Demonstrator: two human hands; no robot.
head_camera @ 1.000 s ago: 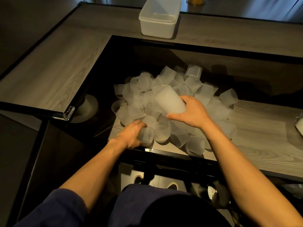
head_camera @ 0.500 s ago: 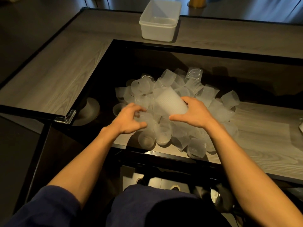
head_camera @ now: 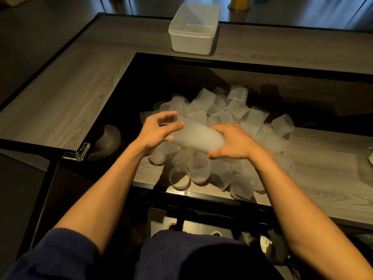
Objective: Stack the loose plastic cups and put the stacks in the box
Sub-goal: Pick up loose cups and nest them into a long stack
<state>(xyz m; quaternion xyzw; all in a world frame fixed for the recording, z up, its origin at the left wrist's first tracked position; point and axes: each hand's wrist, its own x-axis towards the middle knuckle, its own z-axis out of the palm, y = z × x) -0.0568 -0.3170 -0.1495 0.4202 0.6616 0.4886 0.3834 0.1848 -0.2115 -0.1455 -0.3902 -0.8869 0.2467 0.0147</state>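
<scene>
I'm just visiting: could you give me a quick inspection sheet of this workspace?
Surface: grey wood-grain table with a dark glass centre.
Job's things: loose cups heaped in the centre; stack of cups held sideways above them; box on the table's far edge.
Clutter: clear corner guard on a table corner at left.
Hands: left hand and right hand both grip the stack of cups.
Cables: nothing seen.
Surroundings: curtains behind the table; dim light.

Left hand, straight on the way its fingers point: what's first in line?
The frosted ribbed plastic cup stack, lying sideways in the right hand. The left hand points right at the stack's end and seems to pinch it; depth unclear.
</scene>
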